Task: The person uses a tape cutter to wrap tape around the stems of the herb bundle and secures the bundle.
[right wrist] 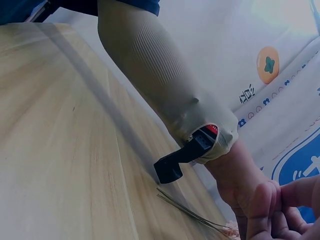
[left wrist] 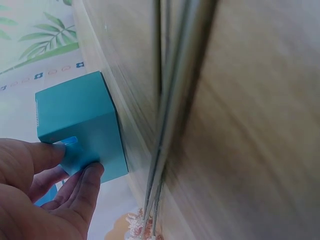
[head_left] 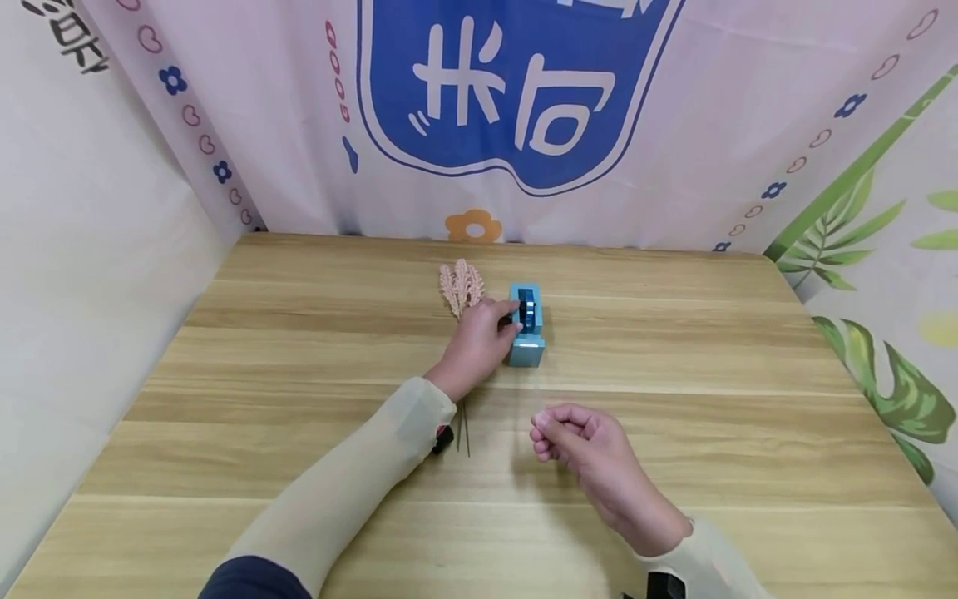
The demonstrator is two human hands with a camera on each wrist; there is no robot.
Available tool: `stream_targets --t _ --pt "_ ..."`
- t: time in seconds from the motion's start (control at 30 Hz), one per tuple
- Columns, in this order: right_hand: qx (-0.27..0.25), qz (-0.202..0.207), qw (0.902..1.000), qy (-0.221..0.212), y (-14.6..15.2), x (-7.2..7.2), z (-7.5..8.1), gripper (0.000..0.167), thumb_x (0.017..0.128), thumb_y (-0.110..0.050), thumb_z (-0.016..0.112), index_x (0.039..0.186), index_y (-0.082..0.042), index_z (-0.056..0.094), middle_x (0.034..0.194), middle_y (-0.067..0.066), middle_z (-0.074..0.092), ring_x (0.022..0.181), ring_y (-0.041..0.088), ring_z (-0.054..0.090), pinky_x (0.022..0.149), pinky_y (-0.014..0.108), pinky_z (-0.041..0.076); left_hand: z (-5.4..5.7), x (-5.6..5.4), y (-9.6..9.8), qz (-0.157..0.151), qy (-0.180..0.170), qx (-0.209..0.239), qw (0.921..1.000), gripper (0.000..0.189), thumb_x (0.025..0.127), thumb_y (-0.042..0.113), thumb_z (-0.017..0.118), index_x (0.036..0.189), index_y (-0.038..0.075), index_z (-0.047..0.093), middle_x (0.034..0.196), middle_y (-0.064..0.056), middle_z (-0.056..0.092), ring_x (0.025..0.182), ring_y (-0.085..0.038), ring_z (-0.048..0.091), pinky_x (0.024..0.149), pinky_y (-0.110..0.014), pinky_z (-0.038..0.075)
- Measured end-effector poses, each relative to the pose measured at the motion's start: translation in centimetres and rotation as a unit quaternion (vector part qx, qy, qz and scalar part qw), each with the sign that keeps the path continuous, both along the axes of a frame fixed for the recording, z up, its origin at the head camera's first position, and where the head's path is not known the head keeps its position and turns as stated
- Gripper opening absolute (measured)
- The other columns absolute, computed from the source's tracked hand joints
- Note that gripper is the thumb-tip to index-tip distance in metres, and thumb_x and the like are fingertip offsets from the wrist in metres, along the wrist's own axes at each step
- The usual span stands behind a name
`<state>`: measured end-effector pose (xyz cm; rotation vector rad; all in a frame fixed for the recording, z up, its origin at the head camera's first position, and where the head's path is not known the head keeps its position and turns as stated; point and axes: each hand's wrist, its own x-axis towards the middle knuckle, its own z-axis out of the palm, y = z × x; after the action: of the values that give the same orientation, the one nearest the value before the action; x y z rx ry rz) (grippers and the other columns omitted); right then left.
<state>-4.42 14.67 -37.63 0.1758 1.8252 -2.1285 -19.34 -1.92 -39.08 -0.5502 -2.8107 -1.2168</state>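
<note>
A blue tape dispenser (head_left: 527, 353) stands upright on the table, with a roll of tape in its top. My left hand (head_left: 477, 343) grips its left side, thumb and fingers at the roll opening; the left wrist view shows the fingers on the dispenser (left wrist: 75, 107) up close. Nearer the table's front, my right hand (head_left: 599, 462) pinches the end of a faint clear strip of tape (head_left: 537, 389) that runs back to the dispenser. Pink artificial flowers (head_left: 460, 283) lie beneath my left hand and forearm, their thin stems (head_left: 467, 433) pointing toward me.
The wooden table (head_left: 299, 349) ends at a printed curtain (head_left: 299, 166) behind the dispenser. Further hanging cloth borders the left and right sides. A small black device (right wrist: 187, 152) is strapped at the left wrist, above the stem ends.
</note>
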Motion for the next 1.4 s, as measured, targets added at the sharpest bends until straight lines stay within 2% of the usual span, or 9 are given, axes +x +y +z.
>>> stream_targets --t 0.17,0.47,0.87,1.07,1.17,1.3,1.4 --pt "-0.007 -0.005 1.0000 -0.003 0.0 0.5 0.2 0.008 0.102 -0.004 0.064 0.103 0.003 0.066 0.087 -0.002 0.074 0.080 0.007 0.068 0.078 0.021 0.060 0.0 -0.1 0.1 -0.003 0.014 0.002 0.9999 0.039 0.100 0.009 0.070 0.138 0.000 0.065 0.123 -0.019 0.074 0.100 -0.023 0.068 0.087 -0.034 0.060" --pt "-0.024 0.013 0.9996 -0.002 -0.1 1.4 0.5 0.007 0.102 -0.008 0.066 0.101 -0.001 0.067 0.088 -0.003 0.074 0.080 0.007 0.068 0.078 0.021 0.060 0.1 0.0 0.0 -0.004 0.011 0.001 0.9999 0.039 0.101 0.009 0.069 0.138 0.000 0.065 0.122 -0.018 0.074 0.096 -0.022 0.065 0.085 -0.034 0.060" --pt "-0.031 0.017 0.9994 -0.006 0.1 1.8 0.4 0.008 0.103 -0.009 0.066 0.102 -0.002 0.068 0.089 -0.003 0.074 0.082 0.006 0.068 0.079 0.021 0.060 0.1 0.1 -0.1 -0.007 0.010 -0.003 0.9999 0.039 0.101 0.010 0.069 0.139 0.000 0.065 0.122 -0.018 0.073 0.099 -0.022 0.067 0.087 -0.033 0.061" --pt "-0.031 0.023 0.9992 -0.004 0.1 1.8 0.4 0.007 0.102 -0.009 0.066 0.101 -0.003 0.067 0.089 -0.004 0.074 0.082 0.006 0.068 0.079 0.021 0.060 0.4 0.3 -0.8 -0.030 -0.002 -0.023 0.9993 0.040 0.106 0.015 0.063 0.144 0.002 0.061 0.121 -0.016 0.072 0.092 -0.019 0.062 0.079 -0.031 0.057" --pt "-0.030 0.021 0.9993 -0.004 0.0 1.8 0.3 0.007 0.102 -0.009 0.066 0.101 -0.002 0.067 0.089 -0.004 0.074 0.082 0.006 0.068 0.079 0.021 0.060 0.9 0.4 -1.3 -0.037 -0.012 -0.013 0.9992 0.039 0.107 0.014 0.060 0.144 0.000 0.060 0.119 -0.016 0.073 0.091 -0.020 0.064 0.079 -0.033 0.058" --pt "-0.029 0.015 0.9995 -0.003 -0.1 1.8 0.3 0.007 0.102 -0.008 0.066 0.100 -0.001 0.067 0.088 -0.003 0.074 0.081 0.007 0.069 0.078 0.021 0.060 1.4 0.4 -2.2 0.000 -0.019 0.000 0.9998 0.034 0.105 0.011 0.062 0.137 -0.003 0.064 0.117 -0.016 0.075 0.096 -0.022 0.070 0.085 -0.034 0.062" --pt "-0.029 0.013 0.9995 -0.002 -0.2 1.8 0.3 0.007 0.102 -0.007 0.066 0.100 -0.001 0.067 0.088 -0.003 0.074 0.081 0.007 0.068 0.078 0.021 0.060 1.7 0.5 -3.0 0.042 -0.034 -0.016 0.9984 0.029 0.104 0.014 0.065 0.128 -0.001 0.069 0.110 -0.013 0.075 0.090 -0.022 0.070 0.079 -0.033 0.062"
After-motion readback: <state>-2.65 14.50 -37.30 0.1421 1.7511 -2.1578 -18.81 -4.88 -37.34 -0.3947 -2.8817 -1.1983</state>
